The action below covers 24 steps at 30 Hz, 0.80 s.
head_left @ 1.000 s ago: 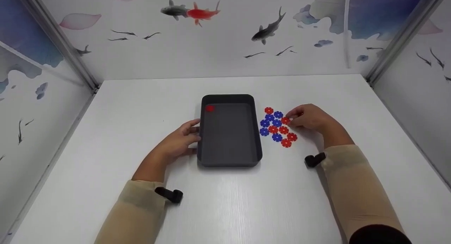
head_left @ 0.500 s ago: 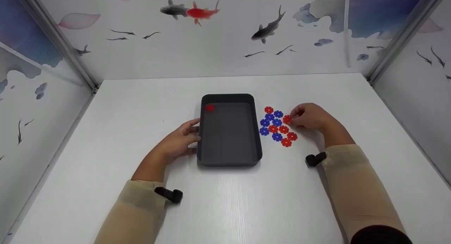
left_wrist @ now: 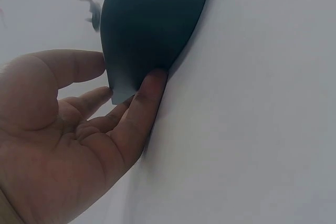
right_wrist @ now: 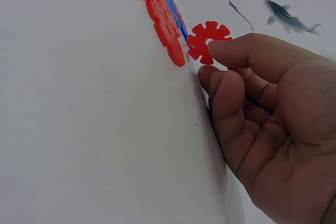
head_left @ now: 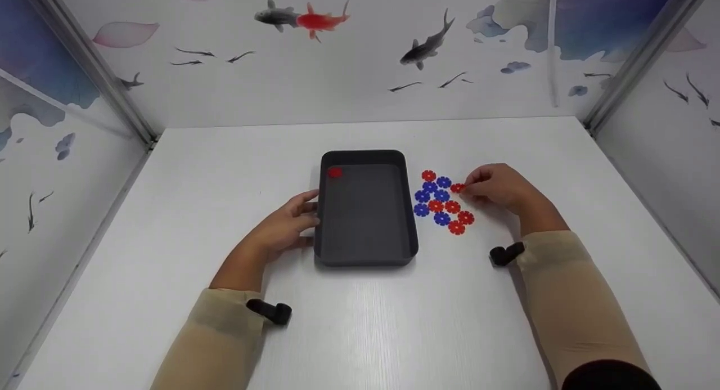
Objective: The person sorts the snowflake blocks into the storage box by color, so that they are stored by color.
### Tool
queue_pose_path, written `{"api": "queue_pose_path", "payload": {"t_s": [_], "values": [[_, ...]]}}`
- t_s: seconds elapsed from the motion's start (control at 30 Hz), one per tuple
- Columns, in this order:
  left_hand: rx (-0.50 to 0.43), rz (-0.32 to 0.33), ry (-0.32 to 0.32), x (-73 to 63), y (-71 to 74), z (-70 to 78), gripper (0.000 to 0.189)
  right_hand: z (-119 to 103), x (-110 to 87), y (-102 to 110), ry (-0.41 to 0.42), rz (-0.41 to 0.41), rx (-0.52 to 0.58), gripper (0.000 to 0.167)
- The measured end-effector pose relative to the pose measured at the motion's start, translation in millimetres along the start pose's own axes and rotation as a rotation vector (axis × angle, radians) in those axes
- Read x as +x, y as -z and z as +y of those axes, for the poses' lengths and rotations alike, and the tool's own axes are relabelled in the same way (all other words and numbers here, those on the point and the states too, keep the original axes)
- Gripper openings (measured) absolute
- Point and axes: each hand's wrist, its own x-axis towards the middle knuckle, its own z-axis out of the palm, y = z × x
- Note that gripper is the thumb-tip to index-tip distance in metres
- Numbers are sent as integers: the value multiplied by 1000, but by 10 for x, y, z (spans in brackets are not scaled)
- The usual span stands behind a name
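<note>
My right hand pinches a red notched plastic disc between thumb and finger, at the right edge of a cluster of flat discs. In the right wrist view this disc stands tilted up, showing its notched rim and centre hole. Loose blue discs and red discs lie around it. A dark grey rectangular tray stands left of the cluster. Inside its far left corner lies one red disc. My left hand touches the tray's left outer wall with its fingertips, fingers mostly extended.
White panels with painted fish enclose the white table at the back and sides. A small black wrist camera sits on the left sleeve, another black wrist camera on the right one.
My right hand has drawn the red disc slightly away from the cluster, to the right and back, and tilted it up. The left hand and the tray have stayed in place.
</note>
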Motion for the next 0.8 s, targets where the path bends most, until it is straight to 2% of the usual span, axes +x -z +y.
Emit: {"api": "queue_pose_path", "payload": {"t_s": [0.27, 0.37, 0.63, 0.8], "values": [[-8, -6, -6, -1, 5, -15, 70, 21, 5, 26, -20, -16, 83, 38], [2, -4, -3, 0, 9, -13, 71, 3, 15, 26, -21, -9, 163, 38], [0, -18, -12, 6, 13, -25, 71, -105, -29, 23, 19, 20, 468, 41], [-12, -18, -8, 6, 24, -7, 71, -266, -107, 12, 91, 37, 540, 42]]}}
